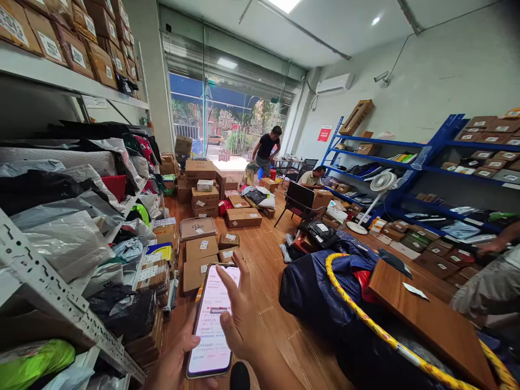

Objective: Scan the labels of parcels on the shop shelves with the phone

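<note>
In the lower middle of the head view is a smartphone [213, 341] with a lit screen of text lines. My left hand [181, 349] is wrapped round its lower left side, thumb at the edge. Over the phone's right side is my right hand [239, 311], its fingers apart and holding nothing; the index finger lies over the upper screen. Whether that fingertip touches the glass I cannot tell. Just beyond the phone, cardboard boxes [202, 246] with labels stand on the wooden floor.
Shelves of bagged parcels [65, 238] line the left. At right lie dark bundles [309, 292], a yellow hoop [361, 314] and a wooden board [430, 319]. A white fan [382, 184] stands by blue shelves [377, 142]. Several people are around, one bending over [266, 149] near the window.
</note>
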Available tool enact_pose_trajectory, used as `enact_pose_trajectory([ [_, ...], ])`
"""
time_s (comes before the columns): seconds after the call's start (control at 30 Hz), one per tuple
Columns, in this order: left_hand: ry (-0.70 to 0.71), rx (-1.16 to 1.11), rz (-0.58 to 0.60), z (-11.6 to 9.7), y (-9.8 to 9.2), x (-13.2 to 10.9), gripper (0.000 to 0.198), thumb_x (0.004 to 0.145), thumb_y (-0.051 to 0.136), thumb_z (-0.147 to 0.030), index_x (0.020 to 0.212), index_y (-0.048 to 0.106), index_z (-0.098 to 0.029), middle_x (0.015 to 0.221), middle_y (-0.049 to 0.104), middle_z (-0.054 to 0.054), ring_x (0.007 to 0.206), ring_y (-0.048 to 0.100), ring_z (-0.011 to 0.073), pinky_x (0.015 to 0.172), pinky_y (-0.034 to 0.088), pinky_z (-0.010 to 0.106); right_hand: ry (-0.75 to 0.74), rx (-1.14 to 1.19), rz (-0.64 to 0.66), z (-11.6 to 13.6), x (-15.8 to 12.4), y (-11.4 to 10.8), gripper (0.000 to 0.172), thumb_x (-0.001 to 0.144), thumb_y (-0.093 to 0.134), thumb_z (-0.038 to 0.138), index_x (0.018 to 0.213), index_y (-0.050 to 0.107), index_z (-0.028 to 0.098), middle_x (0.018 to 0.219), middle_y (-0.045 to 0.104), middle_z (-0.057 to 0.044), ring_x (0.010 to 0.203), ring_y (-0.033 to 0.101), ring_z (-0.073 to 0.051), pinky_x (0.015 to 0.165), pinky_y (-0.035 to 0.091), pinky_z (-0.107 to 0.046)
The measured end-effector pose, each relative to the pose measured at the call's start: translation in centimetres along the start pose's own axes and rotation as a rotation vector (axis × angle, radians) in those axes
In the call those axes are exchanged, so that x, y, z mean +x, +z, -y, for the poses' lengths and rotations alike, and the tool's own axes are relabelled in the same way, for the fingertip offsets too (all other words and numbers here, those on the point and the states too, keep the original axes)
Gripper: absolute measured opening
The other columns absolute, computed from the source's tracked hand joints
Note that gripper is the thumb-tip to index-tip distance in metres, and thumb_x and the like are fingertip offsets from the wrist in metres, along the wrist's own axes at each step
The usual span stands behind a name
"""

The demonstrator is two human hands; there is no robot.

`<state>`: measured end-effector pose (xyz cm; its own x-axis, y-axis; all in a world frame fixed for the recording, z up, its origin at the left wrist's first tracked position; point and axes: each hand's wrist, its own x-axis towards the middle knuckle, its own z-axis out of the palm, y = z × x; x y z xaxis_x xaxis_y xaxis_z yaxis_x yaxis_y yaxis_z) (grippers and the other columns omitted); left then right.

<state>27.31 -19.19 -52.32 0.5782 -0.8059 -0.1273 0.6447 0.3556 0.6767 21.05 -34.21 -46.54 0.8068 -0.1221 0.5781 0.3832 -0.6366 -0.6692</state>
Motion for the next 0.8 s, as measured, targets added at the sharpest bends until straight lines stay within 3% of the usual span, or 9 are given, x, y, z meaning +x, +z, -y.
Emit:
enact_pose_trajectory([
  [0.13, 0.008, 0.017, 0.007, 0.0, -1.0, 0.4, 0.100, 0.058, 0.076, -0.032, 0.145, 0.029, -0.029, 0.140, 0.050, 0.004, 0.134, 0.033, 0.0396, 0.105, 0.036, 0.052, 0.013, -0.002, 0.000, 0.3, 0.2, 0.1, 0.063, 0.088, 0.022, 0.067, 0.141, 0.034, 0.036, 0.154, -0.004, -0.003, 0.142, 0.014, -0.034, 0.111, 0.026, -0.051],
  [0.27, -0.038, 0.025, 0.027, 0.0, -1.7, 0.5, 0.071, 0.063, 0.073, -0.030, 0.132, 0.053, -0.029, 0.133, 0.057, 0.003, 0.130, 0.040, 0.0371, 0.108, 0.034, 0.049, -0.005, 0.034, -0.093, 0.1, 0.0, 0.6, 0.067, 0.089, 0.019, 0.065, 0.147, 0.019, 0.031, 0.154, 0.003, -0.010, 0.142, 0.013, -0.036, 0.109, 0.025, -0.059],
  [0.33, -0.018, -0.019, 0.043, 0.3, -1.8, 0.6, 0.069, 0.063, 0.073, -0.029, 0.130, 0.055, -0.030, 0.131, 0.059, 0.002, 0.130, 0.042, 0.0364, 0.108, 0.033, 0.048, -0.013, 0.058, -0.125, -0.1, -0.2, 0.9, 0.067, 0.090, 0.018, 0.063, 0.147, 0.015, 0.029, 0.152, 0.009, -0.013, 0.141, 0.014, -0.037, 0.107, 0.026, -0.060],
  [0.47, 0.022, -0.094, 0.047, 0.8, -1.8, 1.2, 0.094, 0.059, 0.077, -0.029, 0.142, 0.035, -0.032, 0.134, 0.056, 0.003, 0.131, 0.040, 0.0380, 0.107, 0.035, 0.049, 0.015, 0.097, -0.140, -0.5, -0.4, 1.4, 0.068, 0.091, 0.021, 0.061, 0.148, 0.013, 0.026, 0.149, 0.019, -0.016, 0.139, 0.020, -0.037, 0.106, 0.028, -0.061],
  [0.63, -0.018, -0.124, -0.003, 0.6, -1.7, 1.3, 0.120, 0.055, 0.079, -0.028, 0.148, 0.003, -0.028, 0.135, 0.055, 0.005, 0.131, 0.039, 0.0370, 0.103, 0.040, 0.046, 0.027, 0.090, -0.109, -0.6, 0.0, 1.4, 0.062, 0.090, 0.022, 0.062, 0.144, 0.028, 0.031, 0.152, 0.012, -0.010, 0.140, 0.018, -0.037, 0.108, 0.027, -0.058],
  [0.8, -0.040, -0.111, -0.045, 0.4, -1.8, 0.9, 0.114, 0.063, 0.073, -0.025, 0.148, -0.001, -0.028, 0.135, 0.056, 0.006, 0.129, 0.043, 0.0367, 0.099, 0.044, 0.048, 0.084, 0.112, -0.036, -0.7, 0.5, 1.7, 0.061, 0.090, 0.022, 0.063, 0.140, 0.038, 0.034, 0.151, 0.014, -0.009, 0.138, 0.024, -0.035, 0.109, 0.026, -0.056],
])
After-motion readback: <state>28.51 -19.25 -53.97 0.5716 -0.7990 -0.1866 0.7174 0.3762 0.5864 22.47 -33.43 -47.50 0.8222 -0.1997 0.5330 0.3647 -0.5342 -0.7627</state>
